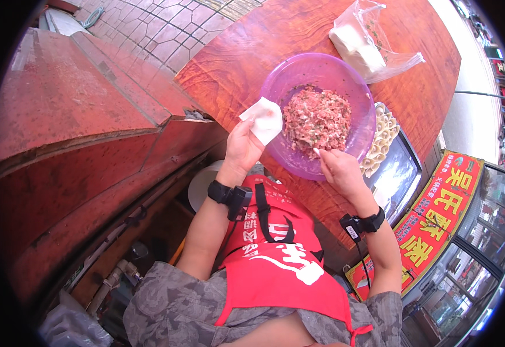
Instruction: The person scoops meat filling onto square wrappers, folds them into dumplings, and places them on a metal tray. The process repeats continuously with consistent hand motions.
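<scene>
My left hand (244,146) holds a square white dough wrapper (268,123), which has a small pinkish smear on it, at the left rim of a purple plastic bowl (360,95). Ground meat with green flecks (317,117) is heaped in the bowl. Over the bowl's near edge, my right hand (341,171) pinches a thin, pale utensil whose tip (317,151) shows at the meat; most of it is hidden. Right of the bowl, rows of folded dumplings (380,141) lie on a shiny tray (402,173). A stack of white wrappers (356,48) sits in a clear plastic bag (391,65) beyond the bowl.
The wood-grain table (230,56) carries the bowl, bag and tray. A worn red counter (74,95) stands close on the left. Below it are a pale round container (202,184) and plastic bags (72,323). A glass-sided cart with a red sign (434,217) stands at right.
</scene>
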The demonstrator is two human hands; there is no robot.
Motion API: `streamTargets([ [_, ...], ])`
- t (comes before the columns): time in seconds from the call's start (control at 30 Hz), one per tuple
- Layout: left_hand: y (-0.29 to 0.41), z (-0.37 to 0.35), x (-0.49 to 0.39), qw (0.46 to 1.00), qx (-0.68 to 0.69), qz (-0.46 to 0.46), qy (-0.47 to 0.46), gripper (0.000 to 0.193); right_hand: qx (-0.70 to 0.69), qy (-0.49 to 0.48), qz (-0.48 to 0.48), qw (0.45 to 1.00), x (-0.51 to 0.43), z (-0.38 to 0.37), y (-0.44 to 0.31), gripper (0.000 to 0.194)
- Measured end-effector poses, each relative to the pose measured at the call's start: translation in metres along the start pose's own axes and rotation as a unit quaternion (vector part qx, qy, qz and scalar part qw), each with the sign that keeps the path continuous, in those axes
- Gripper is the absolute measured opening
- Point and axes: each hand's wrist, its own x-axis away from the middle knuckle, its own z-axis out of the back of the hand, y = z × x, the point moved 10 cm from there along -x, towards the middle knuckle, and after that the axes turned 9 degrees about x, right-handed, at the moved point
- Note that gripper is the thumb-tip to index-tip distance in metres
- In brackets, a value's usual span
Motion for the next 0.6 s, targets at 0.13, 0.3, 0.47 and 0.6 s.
streamTargets([
  [0.13,0.0,-0.004,0.0,1.0,-0.011,0.001,-0.01,0.047,0.042,-0.01,0.0,0.999,0.001,-0.012,-0.003,0.008],
  [0.3,0.001,-0.005,0.001,1.0,-0.008,-0.008,0.001,0.046,0.08,-0.015,0.022,0.996,0.004,-0.031,-0.011,0.009],
  [0.47,0.002,-0.007,0.001,1.0,-0.013,-0.011,-0.006,0.045,0.093,0.017,0.03,0.995,0.013,-0.023,-0.011,0.008],
  [0.6,0.001,-0.007,0.0,1.0,-0.008,-0.011,-0.015,0.044,0.045,-0.043,0.009,0.998,0.01,-0.033,0.0,0.019],
])
